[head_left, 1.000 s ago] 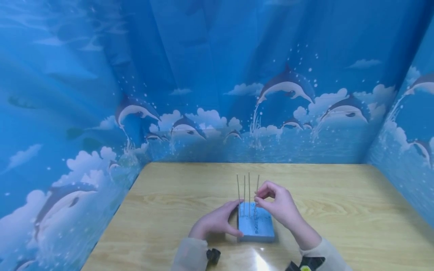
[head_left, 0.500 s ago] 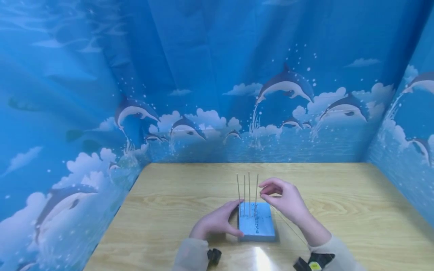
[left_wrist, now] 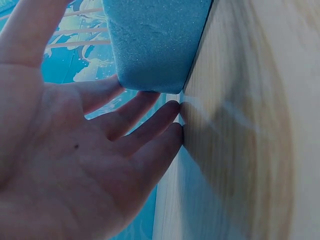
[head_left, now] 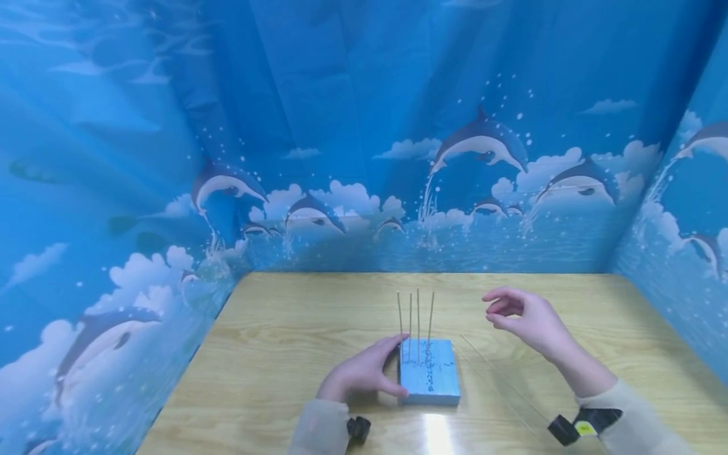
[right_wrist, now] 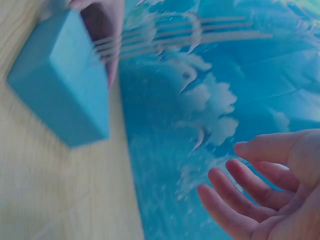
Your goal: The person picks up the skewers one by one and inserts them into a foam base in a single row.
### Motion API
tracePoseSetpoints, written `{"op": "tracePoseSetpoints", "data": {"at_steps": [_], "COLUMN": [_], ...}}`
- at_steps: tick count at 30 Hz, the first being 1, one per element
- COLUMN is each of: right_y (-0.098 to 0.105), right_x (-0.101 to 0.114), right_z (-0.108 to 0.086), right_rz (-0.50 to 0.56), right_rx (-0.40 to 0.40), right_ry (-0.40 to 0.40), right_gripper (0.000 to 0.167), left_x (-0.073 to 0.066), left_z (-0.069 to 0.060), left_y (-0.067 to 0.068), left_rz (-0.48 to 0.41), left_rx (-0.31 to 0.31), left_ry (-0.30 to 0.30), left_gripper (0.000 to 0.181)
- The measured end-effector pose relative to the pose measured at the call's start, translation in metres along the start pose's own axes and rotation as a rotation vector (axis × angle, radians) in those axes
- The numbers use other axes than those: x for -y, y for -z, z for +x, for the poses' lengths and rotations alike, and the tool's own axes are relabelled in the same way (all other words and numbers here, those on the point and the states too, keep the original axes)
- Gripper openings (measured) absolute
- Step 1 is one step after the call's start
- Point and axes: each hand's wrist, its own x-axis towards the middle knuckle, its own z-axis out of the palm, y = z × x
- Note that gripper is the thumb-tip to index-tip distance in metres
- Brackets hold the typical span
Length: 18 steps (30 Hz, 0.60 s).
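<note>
A blue foam block (head_left: pixel 443 374) lies on the wooden table, with several thin sticks (head_left: pixel 418 322) upright in its far left part, the rightmost leaning slightly. Dark specks mark its top. My left hand (head_left: pixel 364 371) grips the block's left side, thumb at the near corner and fingers at the far one; in the left wrist view, fingertips of that hand (left_wrist: pixel 100 135) touch the block (left_wrist: pixel 155 45). My right hand (head_left: pixel 531 322) is raised to the right of the block, holding nothing, its fingers loosely bent and apart from the thumb in the right wrist view.
Two thin sticks (head_left: pixel 503 379) lie slanted on the table (head_left: pixel 296 316) right of the block, partly beneath the right forearm. A blue curtain with dolphins (head_left: pixel 341 126) stands behind the table and along its sides.
My right hand has let go of the rightmost upright stick and moved away to the right. More of the lying sticks shows. The left hand and block have stayed in place.
</note>
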Motion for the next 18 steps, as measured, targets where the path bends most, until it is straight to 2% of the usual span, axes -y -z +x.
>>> {"op": "tracePoseSetpoints", "data": {"at_steps": [8,18], "right_y": [0.012,0.017], "right_x": [-0.027,-0.043], "right_z": [0.007,0.008], "right_rz": [0.191,0.284], "right_rx": [0.19,0.377], "right_ry": [-0.138,-0.277], "right_gripper": [0.046,0.054], "left_x": [-0.002,0.001], "left_z": [-0.001,-0.001], "left_y": [0.001,0.001], "left_rz": [-0.027,-0.014], "left_rx": [0.013,0.011], "left_ry": [-0.004,-0.014], "left_gripper": [0.112,0.112]}}
